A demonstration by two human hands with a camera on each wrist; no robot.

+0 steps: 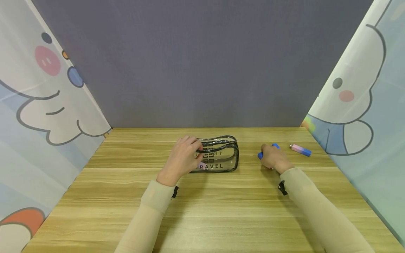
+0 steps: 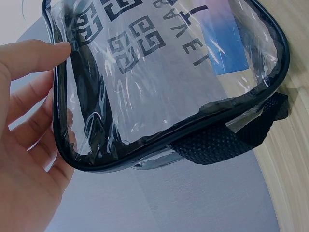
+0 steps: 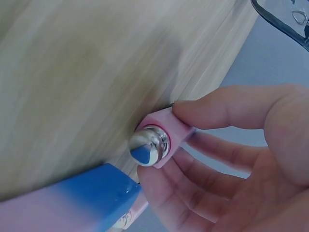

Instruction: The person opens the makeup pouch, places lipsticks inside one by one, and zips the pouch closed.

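Observation:
My left hand point(image 1: 182, 158) grips the black-trimmed upper edge of a clear zip pouch point(image 1: 221, 159), printed "TRAVEL". In the left wrist view, the thumb lies on the near side and the fingers sit behind the edge. A pink-to-blue bar point(image 2: 227, 43) shows through the clear plastic. To the right of the pouch, my right hand point(image 1: 272, 157) pinches a small pink bar with a round silver end point(image 3: 169, 125) between thumb and fingers. Close below it in the right wrist view lies another pink-and-blue bar point(image 3: 96, 193), with a further pink end point(image 3: 137, 210) partly hidden.
Another pink-to-blue bar point(image 1: 300, 150) with a silver end lies at the table's right. The wooden table point(image 1: 202, 225) meets a grey back panel point(image 1: 202, 70). Cartoon-print curtains point(image 1: 364, 116) stand at both sides. A black strap point(image 2: 217, 140) hangs from the pouch.

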